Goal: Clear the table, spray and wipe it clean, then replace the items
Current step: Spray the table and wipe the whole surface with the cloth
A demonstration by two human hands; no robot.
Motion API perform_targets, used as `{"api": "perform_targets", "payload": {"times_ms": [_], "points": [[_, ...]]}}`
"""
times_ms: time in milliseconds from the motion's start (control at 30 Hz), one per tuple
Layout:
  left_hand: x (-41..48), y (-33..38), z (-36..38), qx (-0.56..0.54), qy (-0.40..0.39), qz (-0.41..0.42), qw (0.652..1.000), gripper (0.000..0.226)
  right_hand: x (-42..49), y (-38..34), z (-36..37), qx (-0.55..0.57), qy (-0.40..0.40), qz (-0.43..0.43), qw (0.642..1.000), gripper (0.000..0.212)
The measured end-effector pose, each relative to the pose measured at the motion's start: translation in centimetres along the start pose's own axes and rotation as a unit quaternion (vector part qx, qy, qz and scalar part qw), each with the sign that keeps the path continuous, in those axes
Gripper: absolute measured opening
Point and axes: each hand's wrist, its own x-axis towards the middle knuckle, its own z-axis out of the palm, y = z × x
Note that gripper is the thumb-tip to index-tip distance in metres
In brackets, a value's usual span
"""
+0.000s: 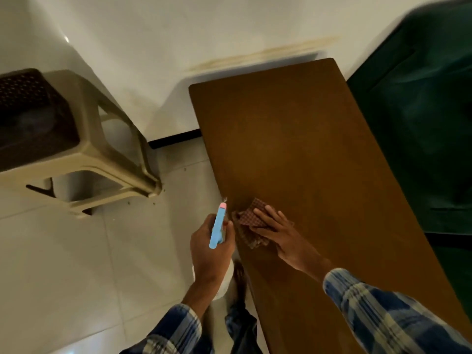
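A long brown wooden table runs from the wall toward me. My right hand presses flat, fingers spread, on a brown checked cloth near the table's left edge. My left hand grips a spray bottle just left of the table; its blue trigger head with a pink nozzle points up and away, and its white body shows below my wrist. Nothing else lies on the tabletop.
A beige plastic stool with a dark perforated seat stands on the white tiled floor at the left. A dark green upholstered piece borders the table's right side. A white wall lies behind.
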Motion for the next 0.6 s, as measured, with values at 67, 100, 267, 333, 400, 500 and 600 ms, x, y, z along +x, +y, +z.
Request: {"api": "perform_targets", "payload": {"times_ms": [67,100,267,333,400,500,600], "points": [[-0.8,-0.3,0.1,-0.005,-0.011,-0.012,1.000,0.017,-1.4,0.2,0.0,0.034,0.047,0.084,0.995,0.094],[-1.2,-0.4,0.3,-0.008,-0.016,-0.018,1.000,0.015,-1.4,0.1,0.0,0.056,0.074,0.129,0.987,0.091],[-2.2,-1.1,0.8,-0.010,0.005,-0.044,0.999,0.016,5.6,-1.1,-1.6,0.088,0.104,0.221,0.966,0.072],[-2.4,-1.1,0.5,-0.003,0.018,-0.022,1.000,0.016,10.0,-1.5,-2.7,0.075,0.090,0.177,0.977,0.072],[-2.7,-1.2,0.2,0.006,0.039,0.000,0.999,0.023,14.2,-2.1,-3.5,0.053,0.064,0.120,0.989,0.073],[-2.9,-1.3,-0.3,0.032,0.065,0.017,0.997,0.032,17.0,-2.9,-3.6,0.020,0.036,0.067,0.997,0.068],[-3.5,-1.4,-0.5,0.041,0.064,0.008,0.997,0.032,12.3,-3.1,-2.2,-0.012,0.014,-0.021,1.000,0.068]]}}
